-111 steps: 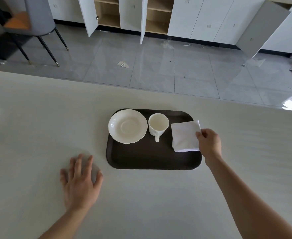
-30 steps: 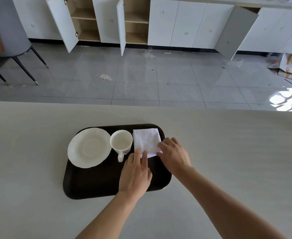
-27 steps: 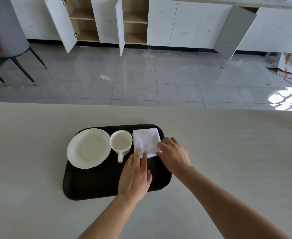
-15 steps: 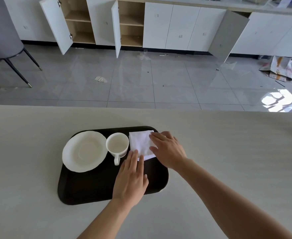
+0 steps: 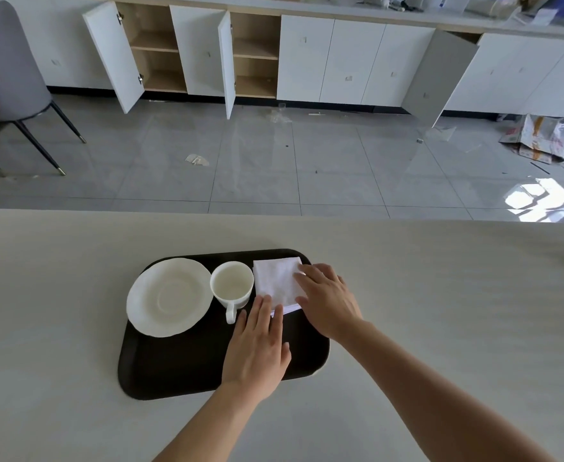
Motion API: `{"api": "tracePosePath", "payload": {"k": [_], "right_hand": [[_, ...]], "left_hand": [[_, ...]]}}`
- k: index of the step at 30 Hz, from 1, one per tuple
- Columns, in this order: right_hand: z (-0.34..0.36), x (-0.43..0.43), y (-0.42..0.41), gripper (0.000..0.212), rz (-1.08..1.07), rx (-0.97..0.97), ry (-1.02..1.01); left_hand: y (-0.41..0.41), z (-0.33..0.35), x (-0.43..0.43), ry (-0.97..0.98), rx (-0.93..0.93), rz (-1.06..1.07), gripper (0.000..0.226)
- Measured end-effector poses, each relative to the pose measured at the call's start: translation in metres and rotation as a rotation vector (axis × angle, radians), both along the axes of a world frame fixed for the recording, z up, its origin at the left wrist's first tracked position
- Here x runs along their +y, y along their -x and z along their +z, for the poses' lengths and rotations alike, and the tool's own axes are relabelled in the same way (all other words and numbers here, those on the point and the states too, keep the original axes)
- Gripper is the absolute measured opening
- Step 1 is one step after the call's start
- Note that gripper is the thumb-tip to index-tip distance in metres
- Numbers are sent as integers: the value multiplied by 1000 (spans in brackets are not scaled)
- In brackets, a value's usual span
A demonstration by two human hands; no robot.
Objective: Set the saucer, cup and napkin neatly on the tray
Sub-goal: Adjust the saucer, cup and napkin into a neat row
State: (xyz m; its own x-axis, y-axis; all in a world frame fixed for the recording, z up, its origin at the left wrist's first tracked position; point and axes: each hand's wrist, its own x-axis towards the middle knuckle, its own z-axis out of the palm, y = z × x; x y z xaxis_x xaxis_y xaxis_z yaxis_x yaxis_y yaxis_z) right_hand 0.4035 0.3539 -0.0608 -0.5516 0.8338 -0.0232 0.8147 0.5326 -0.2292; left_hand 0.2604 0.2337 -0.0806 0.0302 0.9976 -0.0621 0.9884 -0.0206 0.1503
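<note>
Both grips lie flat and open-palmed on the napkin (image 5: 278,282), grasping nothing: my right hand (image 5: 327,304) covers its 3 o'clock edge, my left hand (image 5: 257,345) pins its 6 o'clock corner. It sits at the tray's (image 5: 174,365) 1 o'clock corner, just beside the cup (image 5: 231,285); the saucer (image 5: 169,296) lies at 9 o'clock. Squaring it falls to the right hand, I judge.

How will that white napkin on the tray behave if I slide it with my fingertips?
The napkin looks like thin folded layers, so it will probably bunch or fan apart rather than move stiffly. It seems very light; both the left hand and right hand pressing flat should keep it steady on the tray.
</note>
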Motion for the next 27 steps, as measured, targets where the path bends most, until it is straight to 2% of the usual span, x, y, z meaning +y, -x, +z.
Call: {"api": "tracePosePath", "payload": {"k": [4, 8, 10, 12, 15, 22, 27], "right_hand": [[-6, -14, -5, 27, -37, 34, -51], [-7, -11, 3, 26, -57, 3, -23], [-7, -12, 5, 31, -64, 10, -22], [-6, -12, 8, 45, -43, 53, -22], [-6, -1, 22, 62, 70, 40, 30], [-12, 25, 54, 69, 294, -249, 42], [-14, 27, 52, 70, 321, -283, 34]], "left_hand": [[3, -1, 0, 13, 27, -11, 67], [4, 1, 3, 12, 40, -2, 67], [3, 3, 1, 21, 23, 3, 68], [2, 5, -1, 0, 3, 4, 67], [2, 5, -3, -39, -15, -13, 66], [5, 0, -3, -52, -47, -17, 71], [6, -1, -3, -57, -46, -19, 70]]}}
